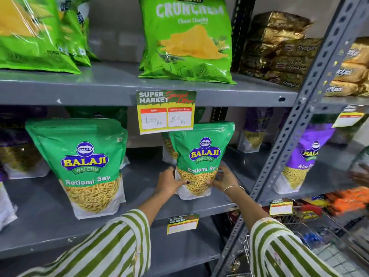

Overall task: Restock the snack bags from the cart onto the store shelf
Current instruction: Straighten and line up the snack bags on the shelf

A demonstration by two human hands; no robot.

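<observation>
A green Ratlami Sev bag (201,156) stands upright on the middle grey shelf (139,188), right of centre. My left hand (169,181) grips its lower left edge and my right hand (223,179) grips its lower right edge. Another bag of the same kind (83,164) stands further left on the same shelf, with more bags behind it. The wire cart (319,232) shows at the lower right, partly cut off by the frame.
Green chip bags (185,41) and gold biscuit packs (279,50) fill the upper shelf. A price tag (166,111) hangs above the held bag. Purple Aloo Sev bags (305,158) stand right of the slotted upright (295,124). Another person's hand (359,176) shows at the right edge.
</observation>
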